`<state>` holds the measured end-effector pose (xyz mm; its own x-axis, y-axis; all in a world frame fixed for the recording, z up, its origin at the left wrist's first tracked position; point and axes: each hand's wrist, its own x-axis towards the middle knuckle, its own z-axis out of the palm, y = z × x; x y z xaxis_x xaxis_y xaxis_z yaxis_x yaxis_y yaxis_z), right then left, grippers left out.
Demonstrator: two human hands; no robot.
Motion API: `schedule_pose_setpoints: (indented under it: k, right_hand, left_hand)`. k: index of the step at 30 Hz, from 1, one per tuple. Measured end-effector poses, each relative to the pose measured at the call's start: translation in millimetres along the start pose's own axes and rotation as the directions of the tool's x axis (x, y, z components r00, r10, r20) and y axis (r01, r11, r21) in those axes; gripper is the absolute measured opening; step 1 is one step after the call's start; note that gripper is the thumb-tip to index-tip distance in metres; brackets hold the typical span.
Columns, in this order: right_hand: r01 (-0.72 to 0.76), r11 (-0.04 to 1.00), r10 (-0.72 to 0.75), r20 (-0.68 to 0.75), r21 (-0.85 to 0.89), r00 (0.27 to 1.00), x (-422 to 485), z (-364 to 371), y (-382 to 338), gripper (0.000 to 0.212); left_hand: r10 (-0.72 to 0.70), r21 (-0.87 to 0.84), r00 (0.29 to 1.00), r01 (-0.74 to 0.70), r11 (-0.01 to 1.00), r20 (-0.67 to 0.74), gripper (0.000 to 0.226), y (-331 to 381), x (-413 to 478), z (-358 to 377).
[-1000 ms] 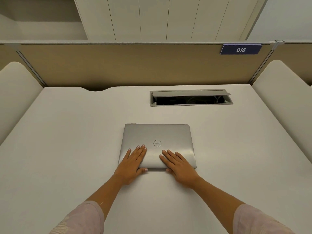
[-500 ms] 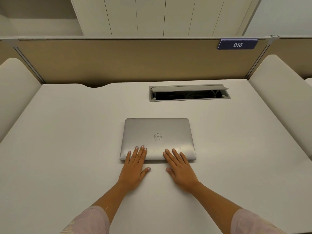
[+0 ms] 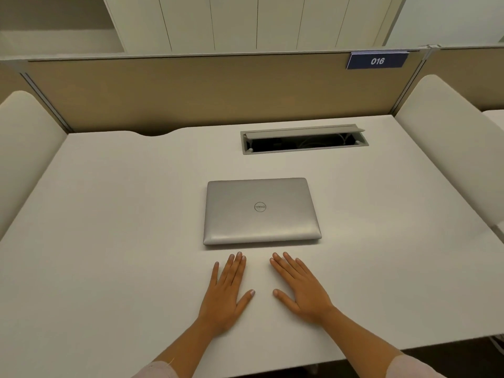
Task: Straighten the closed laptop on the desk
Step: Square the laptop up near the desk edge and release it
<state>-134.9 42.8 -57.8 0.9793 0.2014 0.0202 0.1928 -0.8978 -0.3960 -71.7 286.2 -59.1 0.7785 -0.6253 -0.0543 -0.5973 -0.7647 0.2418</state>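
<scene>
though just clear of the closed laptop (image 3: 260, 210), left hand (image 3: 225, 294) and right hand (image 3: 302, 289) flat, empty, fingers spread on the desk (image 3: 109, 214)

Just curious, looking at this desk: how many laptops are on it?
1. The closed silver laptop lies near the middle of the white desk, just beyond the left hand and right hand. No other is visible.

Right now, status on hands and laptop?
Left hand and right hand flat, open, just short of closed silver laptop. Laptop roughly square to white desk. Nothing in the way.
</scene>
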Motion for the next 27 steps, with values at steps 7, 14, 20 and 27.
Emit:
schedule_pose_setpoints:
  k: [7,14,20,27]
  right_hand:
    - [-0.031,0.998,0.032,0.016,-0.046,0.999,-12,6,-17,0.068]
    - [-0.086,0.995,0.086,0.004,-0.056,0.996,-16,10,-29,0.069]
    - [-0.088,0.993,0.091,0.027,-0.076,0.996,-16,11,-28,0.070]
    - [-0.074,0.994,0.081,0.081,-0.083,0.993,-17,8,-27,0.072]
  left_hand:
    - [0.001,0.001,0.999,-0.001,1.000,0.034,0.071,3,-18,6]
    - [-0.003,-0.013,0.999,0.004,1.000,0.032,0.071,1,-20,10]
    - [-0.022,-0.012,1.000,0.022,1.000,0.023,0.071,3,-22,10]
    - [-0.084,-0.012,0.996,0.084,0.996,0.022,0.070,9,-24,12]
